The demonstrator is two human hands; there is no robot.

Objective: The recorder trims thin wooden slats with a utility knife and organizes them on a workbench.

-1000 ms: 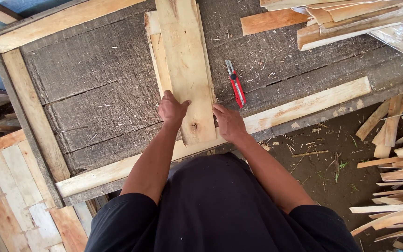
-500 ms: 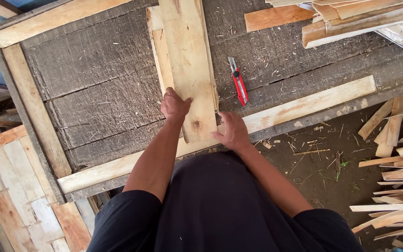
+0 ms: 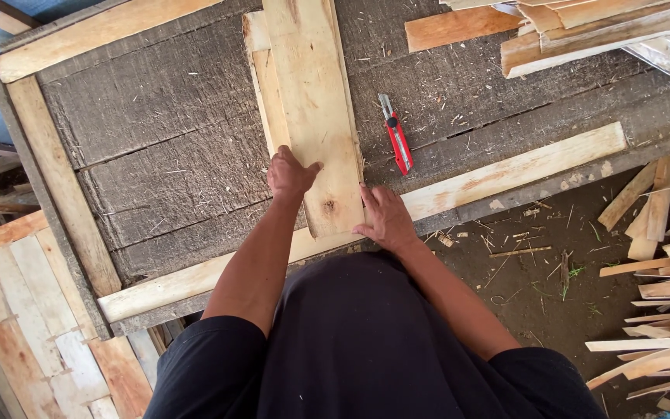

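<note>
Head view: my left hand (image 3: 290,174) and right hand (image 3: 385,221) press flat, ungripped, on the board (image 3: 312,109) at the surface's (image 3: 157,124) near edge. It could slide sideways toward the knife (image 3: 395,136), I judge.

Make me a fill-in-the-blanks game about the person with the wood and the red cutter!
1. Both hands rest on a pale wooden ____ lying on the dark workbench.
2. The utility knife beside the right hand has a ____ handle.
3. The left hand presses the plank's ____ edge.
4. The loose pile of wood strips lies at the bench's far ____ corner.

Missing words: plank; red; left; right
</note>
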